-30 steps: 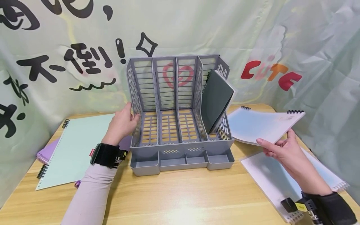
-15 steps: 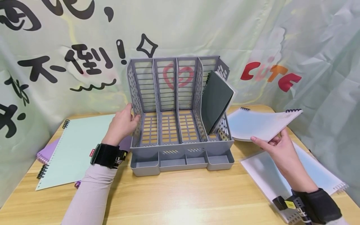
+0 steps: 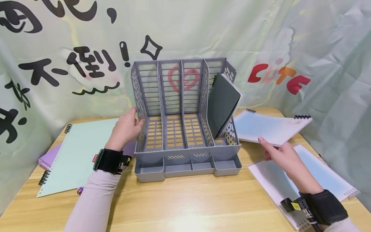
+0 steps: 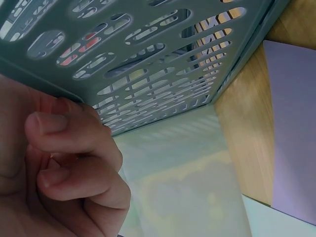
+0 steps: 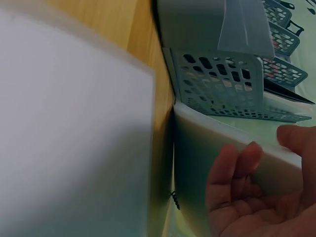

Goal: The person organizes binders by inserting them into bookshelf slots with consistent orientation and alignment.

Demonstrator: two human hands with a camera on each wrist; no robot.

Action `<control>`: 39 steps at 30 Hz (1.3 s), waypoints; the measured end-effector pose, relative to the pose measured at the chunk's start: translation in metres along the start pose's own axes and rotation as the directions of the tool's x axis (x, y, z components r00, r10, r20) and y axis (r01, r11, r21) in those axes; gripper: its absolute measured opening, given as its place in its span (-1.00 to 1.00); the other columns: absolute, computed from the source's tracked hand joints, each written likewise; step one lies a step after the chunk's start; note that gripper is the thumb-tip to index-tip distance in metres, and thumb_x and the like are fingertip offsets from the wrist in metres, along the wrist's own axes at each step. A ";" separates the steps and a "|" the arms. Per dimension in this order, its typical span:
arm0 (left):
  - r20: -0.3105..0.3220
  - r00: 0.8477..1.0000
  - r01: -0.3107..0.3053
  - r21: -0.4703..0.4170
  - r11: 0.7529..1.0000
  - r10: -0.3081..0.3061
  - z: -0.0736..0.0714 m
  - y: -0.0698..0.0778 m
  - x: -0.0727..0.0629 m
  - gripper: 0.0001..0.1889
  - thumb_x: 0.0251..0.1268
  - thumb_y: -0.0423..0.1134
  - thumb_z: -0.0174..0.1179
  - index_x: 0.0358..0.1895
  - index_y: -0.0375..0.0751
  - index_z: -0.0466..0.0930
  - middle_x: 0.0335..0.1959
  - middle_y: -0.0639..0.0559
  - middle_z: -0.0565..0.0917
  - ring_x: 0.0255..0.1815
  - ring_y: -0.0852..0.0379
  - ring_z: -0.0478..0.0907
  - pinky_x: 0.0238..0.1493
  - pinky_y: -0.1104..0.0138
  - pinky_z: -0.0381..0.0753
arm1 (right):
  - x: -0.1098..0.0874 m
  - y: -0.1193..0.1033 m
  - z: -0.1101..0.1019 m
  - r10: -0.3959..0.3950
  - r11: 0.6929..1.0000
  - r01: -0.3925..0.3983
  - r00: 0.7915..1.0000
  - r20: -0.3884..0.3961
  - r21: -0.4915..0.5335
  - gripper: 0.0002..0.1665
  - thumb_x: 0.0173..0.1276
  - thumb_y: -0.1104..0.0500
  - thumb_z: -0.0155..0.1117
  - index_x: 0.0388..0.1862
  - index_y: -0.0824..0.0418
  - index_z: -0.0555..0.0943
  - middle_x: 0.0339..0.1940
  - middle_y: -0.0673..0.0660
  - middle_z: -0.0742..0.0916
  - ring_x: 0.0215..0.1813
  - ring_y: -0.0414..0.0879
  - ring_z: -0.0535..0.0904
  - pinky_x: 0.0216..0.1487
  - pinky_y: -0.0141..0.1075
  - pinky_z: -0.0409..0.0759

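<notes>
A grey file organizer (image 3: 186, 151) with upright compartments and a row of front trays stands on the table. My left hand (image 3: 124, 129) grips its left side wall at the front edge; in the left wrist view curled fingers (image 4: 81, 182) lie by the perforated panel. To the right, my right hand (image 3: 282, 158) holds a blue-and-white spiral notebook (image 3: 261, 127) by its near edge, thumb on top. That notebook is tilted, its right side raised off the table. A dark-covered spiral notebook (image 3: 221, 106) leans in the organizer's rightmost compartment.
Another blue-and-white spiral notebook (image 3: 316, 174) lies under my right forearm. On the left, a mint green spiral notebook (image 3: 78, 154) overlaps purple notebooks (image 3: 50, 156). A printed cloth backdrop (image 3: 185, 29) hangs behind the wooden table (image 3: 185, 206).
My right hand has shifted left and slightly down. The raised side of the held notebook has sunk a little. My left hand and the organizer have stayed in place.
</notes>
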State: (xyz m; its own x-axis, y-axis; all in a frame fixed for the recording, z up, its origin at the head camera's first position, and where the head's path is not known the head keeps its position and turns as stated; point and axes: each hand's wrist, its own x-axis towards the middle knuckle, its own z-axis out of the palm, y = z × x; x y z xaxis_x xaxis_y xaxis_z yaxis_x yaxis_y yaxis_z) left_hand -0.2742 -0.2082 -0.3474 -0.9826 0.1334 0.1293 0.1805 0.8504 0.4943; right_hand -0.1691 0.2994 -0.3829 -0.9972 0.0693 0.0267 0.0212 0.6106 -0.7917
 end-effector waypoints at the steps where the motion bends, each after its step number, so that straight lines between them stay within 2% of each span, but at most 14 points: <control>1: 0.000 1.000 -0.001 0.000 1.000 0.001 0.000 0.000 0.000 -0.36 0.67 -0.15 0.06 0.59 -0.49 0.19 -0.33 -0.19 0.64 -0.39 -0.08 0.61 -0.38 0.15 0.52 | 0.001 0.000 0.000 0.011 1.000 -0.011 1.000 0.000 -0.009 -0.50 0.73 -0.13 0.10 -0.15 0.31 0.55 -0.50 0.03 0.59 -0.41 -0.11 0.55 -0.27 -0.29 0.61; 5: 0.000 1.000 -0.001 0.000 1.000 0.001 0.000 0.000 0.000 -0.35 0.67 -0.15 0.06 0.60 -0.49 0.18 -0.33 -0.19 0.64 -0.39 -0.08 0.61 -0.38 0.15 0.52 | 0.003 -0.001 0.001 0.037 0.999 -0.037 0.999 -0.011 -0.024 -0.46 0.75 -0.11 0.05 -0.13 0.38 0.57 -0.45 0.06 0.65 -0.43 -0.13 0.60 -0.29 -0.27 0.65; 11: 0.006 1.000 0.002 -0.001 1.000 -0.002 0.001 0.000 0.001 -0.32 0.68 -0.14 0.05 0.63 -0.48 0.13 -0.34 -0.18 0.64 -0.40 -0.07 0.60 -0.39 0.16 0.50 | 0.006 -0.002 -0.004 0.044 0.999 -0.045 0.998 -0.033 -0.024 -0.45 0.76 -0.11 -0.02 -0.04 0.39 0.58 -0.40 0.07 0.68 -0.42 -0.14 0.63 -0.28 -0.30 0.65; 17: 0.006 1.000 0.004 0.006 1.000 -0.004 0.001 -0.001 0.002 -0.34 0.68 -0.12 0.05 0.61 -0.47 0.16 -0.31 -0.21 0.65 -0.37 -0.10 0.63 -0.35 0.11 0.54 | 0.006 -0.003 -0.010 0.049 0.999 -0.048 0.994 -0.100 0.009 -0.44 0.76 -0.10 -0.07 -0.14 0.35 0.60 -0.45 -0.06 0.67 -0.40 -0.16 0.62 -0.28 -0.37 0.65; 22: 0.007 1.000 0.003 0.006 1.000 -0.003 0.001 -0.002 0.002 -0.34 0.68 -0.13 0.05 0.61 -0.47 0.16 -0.30 -0.22 0.66 -0.36 -0.11 0.63 -0.35 0.10 0.55 | 0.006 -0.007 -0.015 0.042 0.997 -0.032 0.986 -0.162 0.063 -0.52 0.75 -0.03 -0.07 -0.09 0.37 0.57 -0.49 -0.13 0.65 -0.43 -0.19 0.61 -0.33 -0.39 0.66; 28: 0.015 1.000 0.008 0.004 1.000 -0.008 0.001 -0.003 0.001 -0.34 0.68 -0.13 0.04 0.62 -0.47 0.15 -0.28 -0.22 0.67 -0.35 -0.11 0.64 -0.34 0.10 0.56 | 0.002 -0.008 -0.024 0.091 0.995 -0.081 0.977 -0.191 0.059 -0.39 0.74 -0.11 -0.07 -0.29 0.31 0.66 -0.53 -0.15 0.66 -0.45 -0.19 0.62 -0.29 -0.46 0.63; 35: 0.029 0.999 0.014 0.000 1.000 -0.014 0.001 -0.002 0.002 -0.32 0.69 -0.12 0.03 0.64 -0.47 0.11 -0.27 -0.22 0.68 -0.34 -0.10 0.65 -0.34 0.10 0.58 | 0.002 -0.005 -0.031 0.032 0.999 -0.020 0.963 -0.269 0.047 -0.52 0.76 -0.06 -0.17 -0.16 0.25 0.54 -0.47 -0.13 0.61 -0.46 -0.18 0.56 -0.38 -0.41 0.62; 39: 0.033 0.999 0.017 0.004 1.000 -0.017 0.001 -0.002 0.002 -0.32 0.70 -0.12 0.01 0.64 -0.47 0.11 -0.26 -0.24 0.68 -0.34 -0.11 0.65 -0.35 0.11 0.57 | 0.001 -0.006 -0.036 0.036 0.999 -0.033 0.953 -0.299 0.015 -0.43 0.76 -0.10 -0.22 -0.20 0.30 0.54 -0.50 -0.07 0.59 -0.46 -0.14 0.53 -0.41 -0.40 0.56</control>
State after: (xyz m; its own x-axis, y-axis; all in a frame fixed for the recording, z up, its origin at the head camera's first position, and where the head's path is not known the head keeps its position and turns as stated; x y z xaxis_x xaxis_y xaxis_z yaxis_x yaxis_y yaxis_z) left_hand -0.2762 -0.2095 -0.3491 -0.9864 0.1354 0.0927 0.1636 0.8546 0.4928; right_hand -0.1674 0.3241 -0.3568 -0.9288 0.3243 0.1794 0.0533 0.5958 -0.8013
